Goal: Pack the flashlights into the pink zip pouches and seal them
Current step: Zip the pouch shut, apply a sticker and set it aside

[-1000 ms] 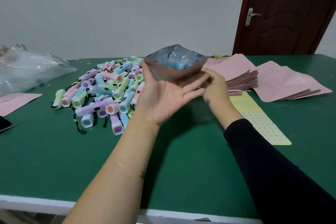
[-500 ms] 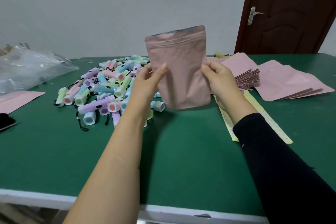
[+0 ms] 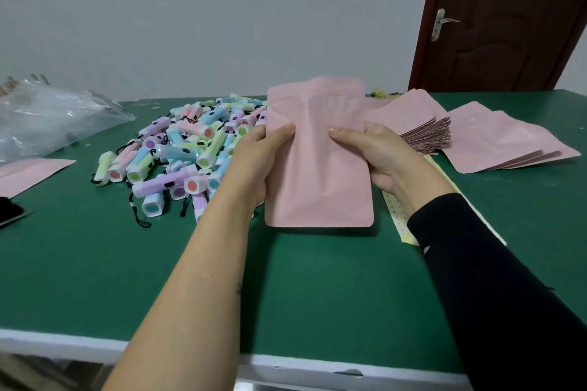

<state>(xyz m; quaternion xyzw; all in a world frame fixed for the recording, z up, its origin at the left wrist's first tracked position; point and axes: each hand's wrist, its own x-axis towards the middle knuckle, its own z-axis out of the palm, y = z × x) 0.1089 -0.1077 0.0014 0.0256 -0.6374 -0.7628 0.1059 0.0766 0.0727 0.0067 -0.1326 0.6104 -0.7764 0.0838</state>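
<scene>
Pink matte zip pouch (image 3: pixel 317 168), upright at the centre of the frame, is held by its two side edges. My left hand (image 3: pixel 257 165) grips the left edge, thumb on the front and fingers behind, and my right hand (image 3: pixel 378 158) grips the right edge likewise. I cannot tell whether its top is pressed shut. Most of the job looks undone: the heap of pastel plastic flashlights (image 3: pixel 190 149) lies left of centre on the green table (image 3: pixel 286 295), and the stack of flat pink pouches (image 3: pixel 425 133) waits at the right.
</scene>
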